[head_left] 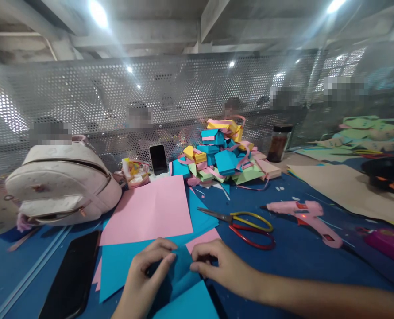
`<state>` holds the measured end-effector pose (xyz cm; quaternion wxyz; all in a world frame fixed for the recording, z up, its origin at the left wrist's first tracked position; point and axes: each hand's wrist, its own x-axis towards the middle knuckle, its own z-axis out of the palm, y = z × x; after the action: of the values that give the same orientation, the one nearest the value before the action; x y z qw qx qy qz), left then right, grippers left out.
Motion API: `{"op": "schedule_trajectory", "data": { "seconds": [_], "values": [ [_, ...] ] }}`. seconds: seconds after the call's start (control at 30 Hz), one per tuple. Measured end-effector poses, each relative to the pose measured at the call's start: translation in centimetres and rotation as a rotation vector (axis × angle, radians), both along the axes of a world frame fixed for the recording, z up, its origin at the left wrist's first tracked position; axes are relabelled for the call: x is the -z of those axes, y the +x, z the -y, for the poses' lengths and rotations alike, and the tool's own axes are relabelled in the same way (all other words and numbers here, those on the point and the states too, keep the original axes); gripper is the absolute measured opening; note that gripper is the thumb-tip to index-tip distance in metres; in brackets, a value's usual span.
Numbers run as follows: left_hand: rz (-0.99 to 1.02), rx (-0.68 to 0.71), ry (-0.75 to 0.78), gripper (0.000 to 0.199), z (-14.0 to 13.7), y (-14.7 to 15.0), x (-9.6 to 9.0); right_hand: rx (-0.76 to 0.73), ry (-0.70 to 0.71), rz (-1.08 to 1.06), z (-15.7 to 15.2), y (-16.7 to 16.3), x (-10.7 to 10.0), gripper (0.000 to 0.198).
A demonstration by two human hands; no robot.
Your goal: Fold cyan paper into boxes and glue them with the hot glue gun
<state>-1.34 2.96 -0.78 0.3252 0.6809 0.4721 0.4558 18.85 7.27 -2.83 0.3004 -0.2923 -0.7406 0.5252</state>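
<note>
A sheet of blue paper [187, 299] with a crease across it lies in front of me. My left hand [150, 272] pinches its left side between thumb and fingers. On the opposite side, my right hand [218, 263] grips the same paper, thumb and forefinger closed at the edge. Just beyond my fingers is a stack of larger sheets, a pink sheet [150, 210] over a blue sheet [117, 266]. Scissors [240, 223] with one yellow and one red handle lie partly spread beyond my right hand.
A pink glue gun [303, 212] lies at right near a magenta tool [388, 243]. A dark phone [72, 274] and white backpack [64, 181] are at left. Small folded paper boxes [225, 159] are piled at the back beside a jar [279, 144], before a perforated metal screen [180, 88].
</note>
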Motion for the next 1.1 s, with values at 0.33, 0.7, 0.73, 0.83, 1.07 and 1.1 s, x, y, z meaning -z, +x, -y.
{"op": "schedule_trajectory", "data": {
  "seconds": [0.33,0.7,0.73,0.83,1.07,1.1],
  "values": [
    [-0.16,0.288,-0.008,0.016,-0.6,-0.6,-2.8,-0.05,0.064,0.094,-0.1,0.4,0.3,0.023],
    [-0.256,0.246,0.107,0.016,-0.4,-0.5,-2.1,-0.065,0.078,0.028,0.2,0.5,0.1,0.018],
    [-0.257,0.238,0.1,0.015,-0.3,-0.5,-2.1,-0.067,0.076,0.022,0.2,0.5,0.0,0.018],
    [-0.244,0.24,0.054,0.019,-0.2,-0.4,-2.1,-0.063,0.071,0.026,0.3,0.4,0.0,0.02],
    [-0.189,0.265,-0.021,0.023,-0.1,-0.2,-1.8,-0.002,0.093,-0.025,0.3,0.5,0.0,0.027],
    [-0.177,0.272,-0.03,0.023,-0.1,-0.2,-2.0,0.008,0.092,-0.037,0.2,0.5,0.0,0.028]
  ]
}}
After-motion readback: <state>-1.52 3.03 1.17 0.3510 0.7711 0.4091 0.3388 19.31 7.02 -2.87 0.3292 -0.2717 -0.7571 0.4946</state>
